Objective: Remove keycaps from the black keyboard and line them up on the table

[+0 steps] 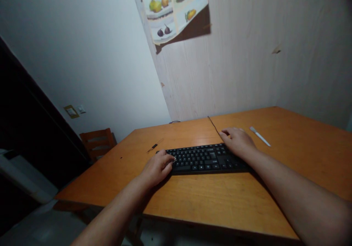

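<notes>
A black keyboard (pixel 200 158) lies on an orange wooden table (pixel 209 202). My left hand (pixel 158 167) grips the keyboard's left end, with the fingers curled over its edge. At the right end, my right hand (pixel 237 141) rests over the far corner with the fingers bent down around it. The keyboard's thin cable (pixel 213 125) runs from its far edge toward the wall.
A white pen-like stick (pixel 260 136) lies on the table right of my right hand. Left of the keyboard lies a small dark tool (pixel 153 147). A wooden chair (pixel 96 141) stands at the table's far left. A fruit poster (pixel 176 11) hangs on the wall.
</notes>
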The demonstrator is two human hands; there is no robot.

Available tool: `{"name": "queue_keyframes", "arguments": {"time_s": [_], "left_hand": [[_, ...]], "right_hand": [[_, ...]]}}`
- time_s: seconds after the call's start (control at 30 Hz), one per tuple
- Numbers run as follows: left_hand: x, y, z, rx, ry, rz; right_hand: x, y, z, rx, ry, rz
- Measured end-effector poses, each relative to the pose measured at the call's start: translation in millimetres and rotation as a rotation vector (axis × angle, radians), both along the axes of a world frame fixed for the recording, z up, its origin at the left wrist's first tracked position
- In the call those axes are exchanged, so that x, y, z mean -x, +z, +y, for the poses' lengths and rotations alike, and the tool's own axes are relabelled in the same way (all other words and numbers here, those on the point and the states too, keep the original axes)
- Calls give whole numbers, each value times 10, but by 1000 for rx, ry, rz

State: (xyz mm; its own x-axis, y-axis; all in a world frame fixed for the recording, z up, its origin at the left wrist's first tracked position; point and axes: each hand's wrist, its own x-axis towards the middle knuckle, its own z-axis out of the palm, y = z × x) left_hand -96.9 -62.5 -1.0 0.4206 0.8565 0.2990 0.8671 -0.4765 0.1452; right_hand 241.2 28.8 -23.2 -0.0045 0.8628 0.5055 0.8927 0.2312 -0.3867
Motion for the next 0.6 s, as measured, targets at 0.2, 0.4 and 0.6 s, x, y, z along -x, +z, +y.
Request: {"name": "queue_keyframes", "arguments": {"time_s": [0.2, 0.4, 0.6], "left_hand": [[-29, 47, 16, 44, -40, -14], [-21, 30, 123, 73, -57, 26], [-39, 65, 168, 106, -59, 72]], "right_hand": [[27, -41, 19, 58, 12, -20], [6, -10, 16, 80, -3, -27], [-58, -14, 34, 83, -77, -29]]}}
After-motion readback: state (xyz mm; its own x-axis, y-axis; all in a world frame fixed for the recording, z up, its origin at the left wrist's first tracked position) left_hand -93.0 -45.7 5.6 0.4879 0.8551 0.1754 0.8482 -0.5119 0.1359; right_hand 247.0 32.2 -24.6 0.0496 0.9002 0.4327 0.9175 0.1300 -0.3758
